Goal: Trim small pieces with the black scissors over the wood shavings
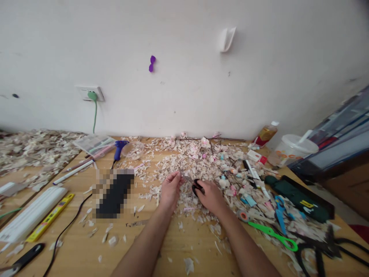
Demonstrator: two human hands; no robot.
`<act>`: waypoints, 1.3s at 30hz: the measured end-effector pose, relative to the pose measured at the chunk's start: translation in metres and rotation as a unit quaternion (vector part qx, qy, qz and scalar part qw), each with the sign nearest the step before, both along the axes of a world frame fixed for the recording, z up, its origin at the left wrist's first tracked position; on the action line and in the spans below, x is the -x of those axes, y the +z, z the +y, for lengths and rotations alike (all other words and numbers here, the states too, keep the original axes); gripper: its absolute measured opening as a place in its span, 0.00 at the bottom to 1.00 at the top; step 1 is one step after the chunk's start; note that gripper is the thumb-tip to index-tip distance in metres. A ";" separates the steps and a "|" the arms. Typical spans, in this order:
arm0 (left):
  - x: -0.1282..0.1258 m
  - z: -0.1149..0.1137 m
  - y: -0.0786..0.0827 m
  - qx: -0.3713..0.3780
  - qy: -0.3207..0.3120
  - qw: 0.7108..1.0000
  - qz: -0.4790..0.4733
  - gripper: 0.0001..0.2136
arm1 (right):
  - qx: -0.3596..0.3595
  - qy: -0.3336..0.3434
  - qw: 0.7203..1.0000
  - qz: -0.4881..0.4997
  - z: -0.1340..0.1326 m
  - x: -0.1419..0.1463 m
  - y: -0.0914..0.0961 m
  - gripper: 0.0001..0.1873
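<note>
At the middle of the table, my left hand has its thumb and fingers pinched together. Whatever lies between those fingertips is too small and pale to make out against the scraps. Close by on the right, my right hand grips scissors by their black handles. Their blades point toward the left hand and are hard to see. Both hands are over a heap of pale, dry petal-like flakes. Pink and white blossoms on thin dark twigs lie behind and to the right.
On the left are a blue glue gun, white sticks, a yellow cutter pack and a blurred-out dark object. To the right lie a green-handled tool, blue scissors, large black shears, a bottle and a tub.
</note>
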State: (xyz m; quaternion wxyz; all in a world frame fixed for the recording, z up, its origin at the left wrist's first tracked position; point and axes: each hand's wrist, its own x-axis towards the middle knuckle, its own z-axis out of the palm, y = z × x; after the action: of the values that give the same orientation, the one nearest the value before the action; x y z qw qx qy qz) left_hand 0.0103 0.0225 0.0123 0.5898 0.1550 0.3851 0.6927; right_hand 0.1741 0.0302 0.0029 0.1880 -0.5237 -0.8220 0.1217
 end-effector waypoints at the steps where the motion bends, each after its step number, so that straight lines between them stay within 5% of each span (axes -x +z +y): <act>1: 0.000 0.000 0.000 0.000 0.000 1.000 0.000 0.14 | 0.002 -0.001 1.000 0.003 0.000 0.000 -0.001 0.09; 10: 0.004 0.000 -0.001 -0.005 -0.002 1.000 -0.014 0.13 | 0.007 -0.011 0.998 0.069 0.002 -0.003 -0.002 0.09; 39: -0.005 -0.003 -0.009 0.001 -0.013 0.999 -0.045 0.11 | 0.008 0.008 1.000 0.020 -0.003 0.002 0.002 0.06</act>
State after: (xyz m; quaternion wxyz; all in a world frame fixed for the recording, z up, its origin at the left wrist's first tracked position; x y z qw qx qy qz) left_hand 0.0151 0.0200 0.0032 0.6158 0.1284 0.3568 0.6906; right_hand 0.1718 0.0274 0.0045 0.1995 -0.5157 -0.8214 0.1399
